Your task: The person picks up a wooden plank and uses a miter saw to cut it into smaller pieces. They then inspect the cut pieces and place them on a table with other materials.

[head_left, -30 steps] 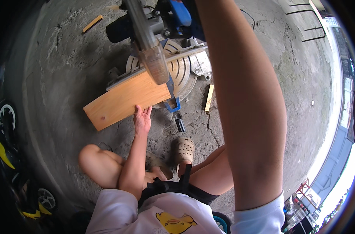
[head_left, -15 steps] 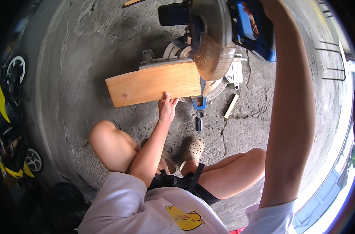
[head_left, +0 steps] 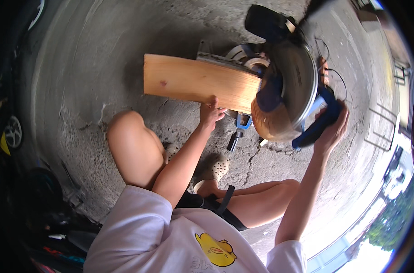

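Note:
A flat wooden board (head_left: 193, 81) with a small dark knot lies against the fence of a blue and grey miter saw (head_left: 300, 82). My left hand (head_left: 210, 114) grips the board's near edge, thumb on top, to the left of the saw's blade guard. My right hand (head_left: 336, 129) is wrapped round the saw's blue handle (head_left: 319, 123), its arm bent in from the lower right. The saw head is low, and its rounded guard covers the board's right end. Whether the blade touches the wood is hidden.
A black clamp knob (head_left: 234, 141) sticks out at the front of the saw base. A small wood offcut (head_left: 263, 142) shows on the cracked concrete floor (head_left: 102, 68). A cable (head_left: 339, 77) runs behind the saw. My knees and clog (head_left: 216, 168) are close in front.
My right hand has brought the saw head down and nearer, over the board's right end. My left hand stays on the board's near edge. The view has shifted.

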Demonstrator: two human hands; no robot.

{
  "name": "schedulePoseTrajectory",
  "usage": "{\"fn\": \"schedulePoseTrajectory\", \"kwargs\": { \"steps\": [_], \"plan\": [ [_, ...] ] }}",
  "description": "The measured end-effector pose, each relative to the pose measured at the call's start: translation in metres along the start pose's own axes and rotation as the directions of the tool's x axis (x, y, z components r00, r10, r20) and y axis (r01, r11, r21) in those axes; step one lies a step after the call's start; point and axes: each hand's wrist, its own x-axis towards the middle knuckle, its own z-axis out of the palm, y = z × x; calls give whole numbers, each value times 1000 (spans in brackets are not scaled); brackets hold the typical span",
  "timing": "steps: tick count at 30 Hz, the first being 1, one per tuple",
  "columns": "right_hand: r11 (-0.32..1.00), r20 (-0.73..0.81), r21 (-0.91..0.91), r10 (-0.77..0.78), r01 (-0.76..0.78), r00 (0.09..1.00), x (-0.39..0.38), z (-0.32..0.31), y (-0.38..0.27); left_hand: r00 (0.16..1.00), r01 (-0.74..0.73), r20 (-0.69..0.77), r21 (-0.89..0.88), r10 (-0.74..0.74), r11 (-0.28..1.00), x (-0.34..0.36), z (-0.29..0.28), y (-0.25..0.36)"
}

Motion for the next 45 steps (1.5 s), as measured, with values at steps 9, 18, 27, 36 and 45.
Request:
{"fn": "schedulePoseTrajectory", "kwargs": {
  "steps": [9,18,27,36,45],
  "plan": [
    [986,-31,-29,-163,162,986,-49,-1,52,998,-63,-21,-26,63,998,-4,2,-2],
    [972,-62,-128,-205,196,977,-55,6,51,996,-88,-36,-140,84,986,-7,4,2],
    [982,106,-133,-123,136,987,-2,-14,19,994,-10,108,-213,33,977,11,-18,-8],
    [928,267,-370,58,47,962,143,22,-69,957,-27,242,-467,157,884,10,-35,-10],
    [904,293,-428,127,12,948,163,38,-87,973,86,224,-574,55,814,-113,-81,22]
  ]
}}
